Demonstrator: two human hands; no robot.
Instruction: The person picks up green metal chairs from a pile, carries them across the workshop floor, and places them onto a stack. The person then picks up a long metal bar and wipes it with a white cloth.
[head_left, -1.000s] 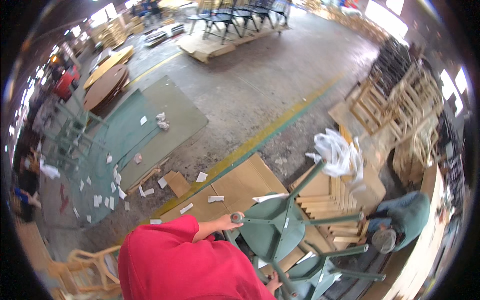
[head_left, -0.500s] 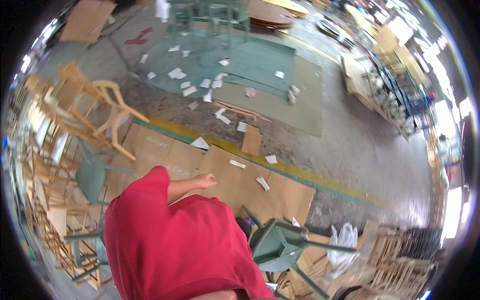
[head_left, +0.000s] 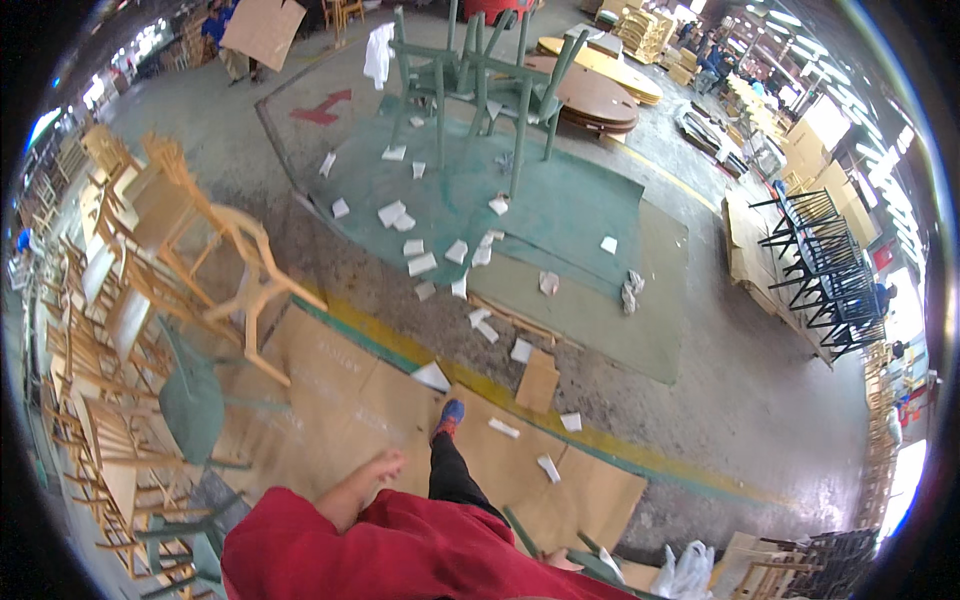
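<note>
- A green-painted chair (head_left: 585, 565) lies low at the bottom edge of the view, only slim legs and part of the frame showing, on brown cardboard sheets (head_left: 340, 400).
- The right hand (head_left: 562, 564) rests against that chair, mostly hidden by the red sleeve (head_left: 400, 555); its grip cannot be told.
- The left hand (head_left: 380, 468) hangs empty, fingers loosely open, above the cardboard, near a blue shoe (head_left: 449, 417).

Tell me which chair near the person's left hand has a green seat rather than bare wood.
The chair lying tipped just left of the left hand: its seat is green, while the chairs stacked around it are bare pale wood.
</note>
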